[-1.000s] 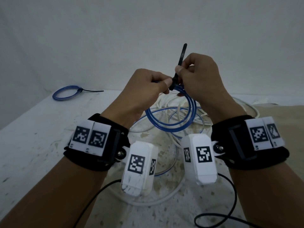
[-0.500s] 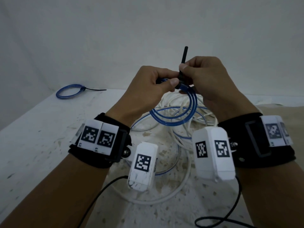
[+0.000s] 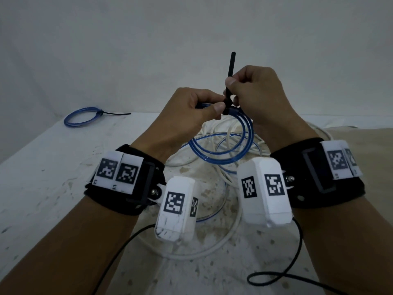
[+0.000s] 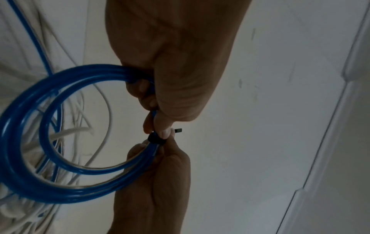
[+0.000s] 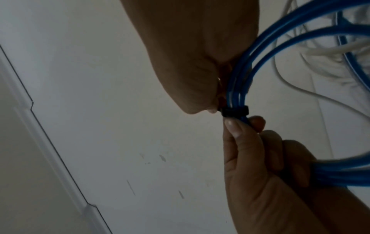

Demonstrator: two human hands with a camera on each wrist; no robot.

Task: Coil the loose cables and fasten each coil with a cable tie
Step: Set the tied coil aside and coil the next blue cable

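Item: coil of glossy blue plastic-sheathed cable (image 3: 223,145), held in the air above the pale speckled tabletop (image 3: 42,188), hanging below both hands.

Left hand (image 3: 187,116): fingers curled round the coil's upper strands, thumb pressed beside the tie head.

Right hand (image 3: 259,96): thumb and forefinger pinch the tail of the thin black plastic cable tie (image 3: 230,69), which rises upright above the knuckles; lower fingers close against the coil just right of the left thumb.

Tie band: wraps the blue strands between the two hands, seen in both wrist views (image 4: 156,140) (image 5: 235,111); whether it sits fully snug cannot be told from these dim views.

Open room: bare tabletop spreads to the left of the left hand, up to the far edge where the plain pale wall (image 3: 191,28) begins.

In the way: a loose tangle of white and blue cables (image 3: 229,133) lies directly beneath the hands.

Elsewhere: a second blue coil already bound with a black tie (image 3: 81,118) rests well left of the left hand, near the far edge.
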